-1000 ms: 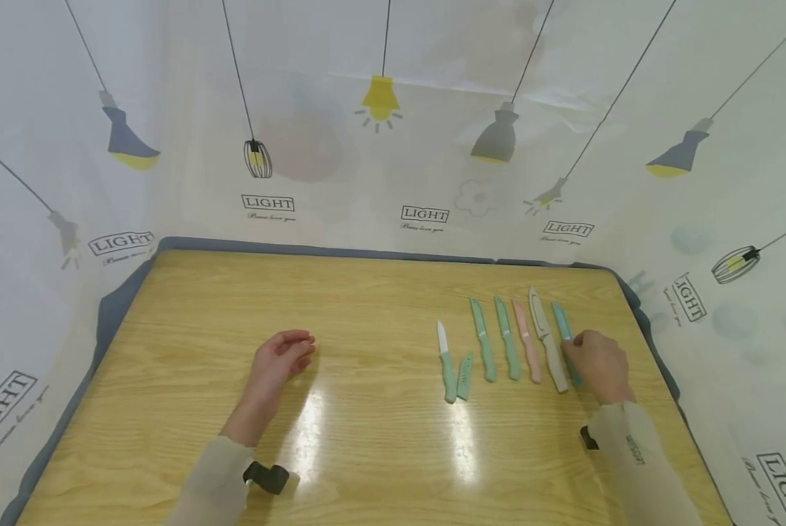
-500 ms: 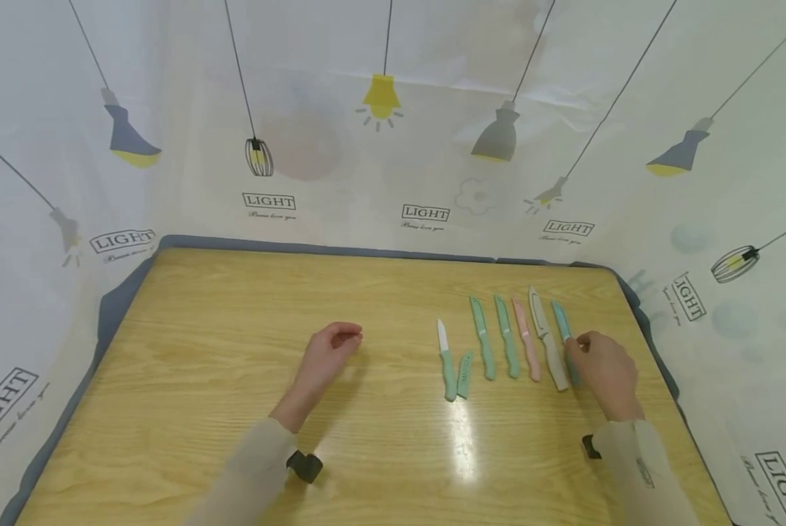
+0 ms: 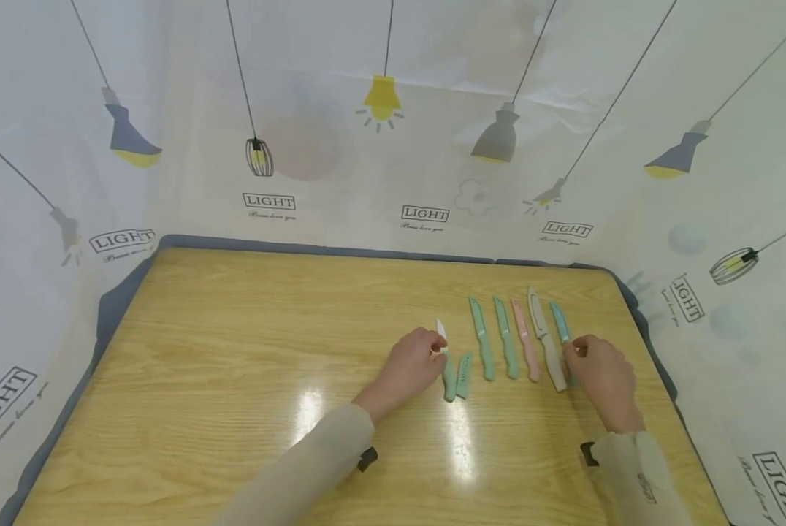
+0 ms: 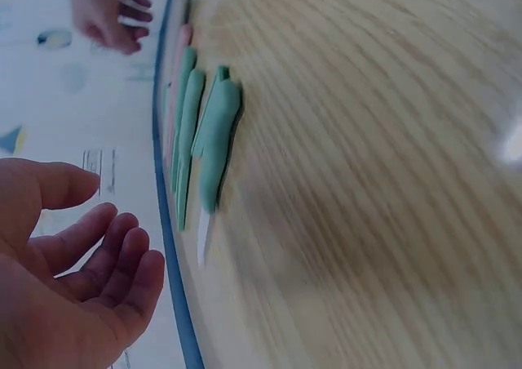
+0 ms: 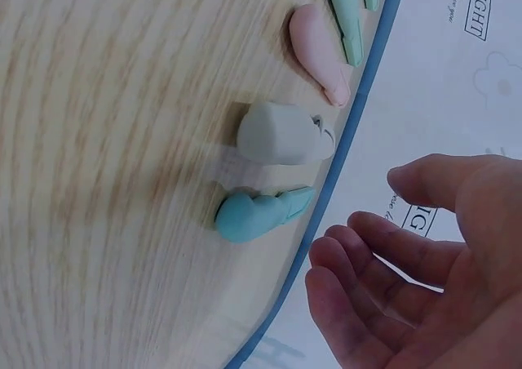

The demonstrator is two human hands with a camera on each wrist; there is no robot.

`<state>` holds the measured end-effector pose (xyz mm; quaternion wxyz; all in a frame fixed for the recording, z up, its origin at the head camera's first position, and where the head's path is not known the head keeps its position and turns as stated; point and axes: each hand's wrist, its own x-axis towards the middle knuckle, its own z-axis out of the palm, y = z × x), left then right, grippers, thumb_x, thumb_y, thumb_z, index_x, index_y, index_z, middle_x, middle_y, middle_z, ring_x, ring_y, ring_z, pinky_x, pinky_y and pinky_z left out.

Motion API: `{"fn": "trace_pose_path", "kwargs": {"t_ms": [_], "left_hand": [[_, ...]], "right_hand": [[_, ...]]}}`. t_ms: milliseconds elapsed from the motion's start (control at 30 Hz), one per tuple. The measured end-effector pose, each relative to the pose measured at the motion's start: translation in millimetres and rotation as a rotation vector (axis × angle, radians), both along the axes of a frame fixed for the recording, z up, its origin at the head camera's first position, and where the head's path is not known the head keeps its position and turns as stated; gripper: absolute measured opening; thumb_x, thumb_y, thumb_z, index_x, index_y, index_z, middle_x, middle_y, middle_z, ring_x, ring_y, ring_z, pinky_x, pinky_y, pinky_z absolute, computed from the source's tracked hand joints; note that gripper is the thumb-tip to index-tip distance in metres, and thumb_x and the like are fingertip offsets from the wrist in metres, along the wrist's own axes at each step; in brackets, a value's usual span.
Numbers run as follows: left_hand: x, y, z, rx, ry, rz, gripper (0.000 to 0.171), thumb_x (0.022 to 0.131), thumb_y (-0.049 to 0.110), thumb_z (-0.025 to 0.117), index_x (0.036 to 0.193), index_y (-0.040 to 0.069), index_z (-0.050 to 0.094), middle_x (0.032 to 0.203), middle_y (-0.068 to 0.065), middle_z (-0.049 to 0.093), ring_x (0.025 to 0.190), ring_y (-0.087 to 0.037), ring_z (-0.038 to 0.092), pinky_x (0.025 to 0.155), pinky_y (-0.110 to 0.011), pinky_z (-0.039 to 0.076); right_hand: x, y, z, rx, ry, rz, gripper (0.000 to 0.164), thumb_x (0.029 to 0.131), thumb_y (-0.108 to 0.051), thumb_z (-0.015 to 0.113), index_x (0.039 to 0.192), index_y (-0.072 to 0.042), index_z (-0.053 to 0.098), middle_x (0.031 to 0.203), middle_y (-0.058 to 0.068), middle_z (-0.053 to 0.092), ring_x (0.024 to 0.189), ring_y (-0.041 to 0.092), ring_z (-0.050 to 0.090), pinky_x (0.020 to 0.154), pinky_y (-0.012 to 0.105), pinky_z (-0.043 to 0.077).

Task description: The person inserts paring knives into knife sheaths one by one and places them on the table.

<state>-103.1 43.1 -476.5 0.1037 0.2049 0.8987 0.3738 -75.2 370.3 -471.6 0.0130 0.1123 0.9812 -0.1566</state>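
Note:
My left hand (image 3: 409, 369) hovers over a green-handled paring knife (image 3: 449, 383) with a bare white blade, overlapping it in the head view. The left wrist view shows thumb and fingers loosely bent, apart from that knife (image 4: 215, 153). A green blade sheath (image 3: 463, 376) lies beside its handle. At the row's right end, my right hand (image 3: 602, 380) is over a blue knife (image 3: 560, 320), partly hiding its handle. In the right wrist view the fingers (image 5: 367, 267) are relaxed, with nothing held, and the blue knife (image 5: 245, 217) lies on the table.
Between the hands lie two green sheathed knives (image 3: 483, 351) (image 3: 508, 351), a pink knife (image 3: 528, 354) and a larger beige knife (image 3: 554, 361), side by side. The wooden table (image 3: 235, 329) ends at a printed curtain (image 3: 340, 168) at the back and sides.
My left hand has swept right across the table to the bare-bladed green knife. The right hand has stayed near the blue knife, shifting only slightly. The knives have not moved.

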Motion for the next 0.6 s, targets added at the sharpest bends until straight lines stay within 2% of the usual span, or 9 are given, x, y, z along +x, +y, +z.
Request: {"fn": "trace_pose_path", "kwargs": {"t_ms": [167, 400, 467, 600], "left_hand": [[5.0, 26, 0.9, -0.23, 0.169, -0.122, 0.027, 0.097, 0.024, 0.057, 0.117, 0.008, 0.065, 0.105, -0.001, 0.062, 0.093, -0.014, 0.056, 0.08, -0.023, 0.05], [8.0, 57, -9.7, -0.551, 0.411, -0.265, 0.015, 0.097, 0.016, 0.055, 0.105, 0.009, 0.064, 0.088, 0.001, 0.054, 0.076, -0.011, 0.047, 0.063, -0.02, 0.046], [9.9, 63, -11.0, -0.606, 0.476, -0.284, 0.012, 0.096, 0.016, 0.057, 0.102, 0.01, 0.065, 0.087, 0.001, 0.054, 0.075, -0.011, 0.047, 0.063, -0.021, 0.046], [13.3, 70, -16.5, -0.655, 0.547, -0.308, 0.009, 0.095, 0.02, 0.058, 0.094, 0.014, 0.065, 0.083, 0.003, 0.054, 0.072, -0.01, 0.045, 0.06, -0.02, 0.044]], "right_hand": [[1.2, -2, 2.6, -0.001, -0.021, -0.006, 0.055, 0.1, -0.042, 0.043, 0.119, 0.007, 0.062, 0.108, 0.023, 0.065, 0.083, 0.033, 0.064, 0.055, 0.04, 0.052], [3.8, -2, 1.8, 0.003, -0.027, -0.001, 0.054, 0.099, -0.041, 0.044, 0.119, 0.007, 0.061, 0.109, 0.023, 0.065, 0.085, 0.034, 0.064, 0.059, 0.043, 0.053], [4.5, -3, 1.2, -0.001, -0.027, 0.004, 0.053, 0.099, -0.04, 0.045, 0.118, 0.007, 0.061, 0.107, 0.023, 0.065, 0.084, 0.033, 0.064, 0.058, 0.043, 0.053], [5.7, -4, -0.6, -0.006, -0.012, 0.015, 0.053, 0.099, -0.04, 0.045, 0.116, 0.007, 0.062, 0.105, 0.022, 0.066, 0.081, 0.031, 0.064, 0.056, 0.041, 0.053]]}}
